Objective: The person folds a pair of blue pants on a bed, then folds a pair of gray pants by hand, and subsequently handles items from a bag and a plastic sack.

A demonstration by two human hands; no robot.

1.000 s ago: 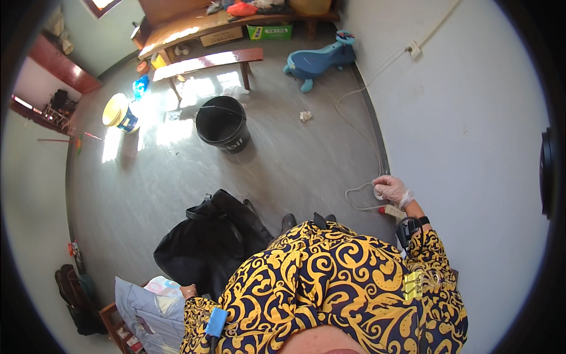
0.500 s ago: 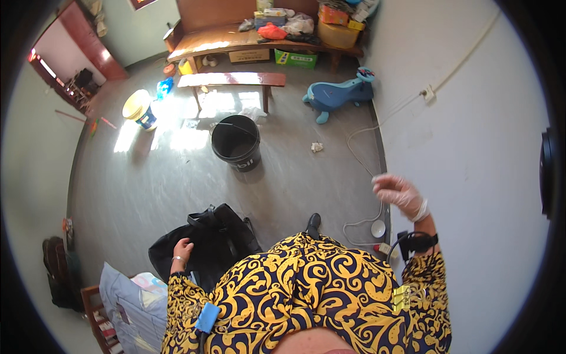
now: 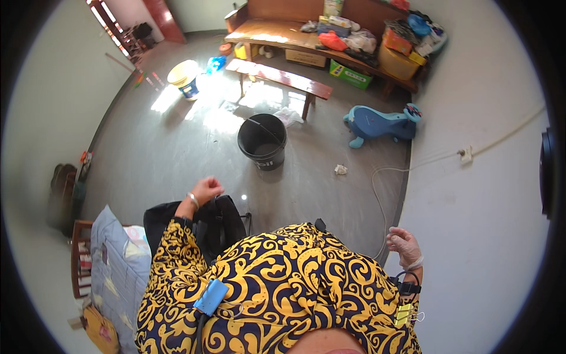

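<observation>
My left hand (image 3: 207, 190) is bare, with a bracelet at the wrist. Its fingers are curled together, and nothing shows in them. Below it in the picture is a black bag (image 3: 218, 227), partly hidden by my arm; hand and bag look apart. My right hand (image 3: 404, 246), in a thin clear glove, hangs near the right wall with its fingers apart, holding nothing. A black bucket (image 3: 262, 144) with a thin handle stands upright on the floor ahead; its inside looks dark.
A low red-brown bench (image 3: 280, 79) and a long wooden seat (image 3: 277, 32) loaded with bags and boxes stand beyond. To the right is a blue ride-on toy (image 3: 380, 124), with a white cable (image 3: 374, 183) along the floor. A yellowish bucket (image 3: 184, 75) stands far left.
My left hand has swung forward and its fingers have curled. My right hand has dropped back toward my body. The view has turned left, so the room appears shifted right.
</observation>
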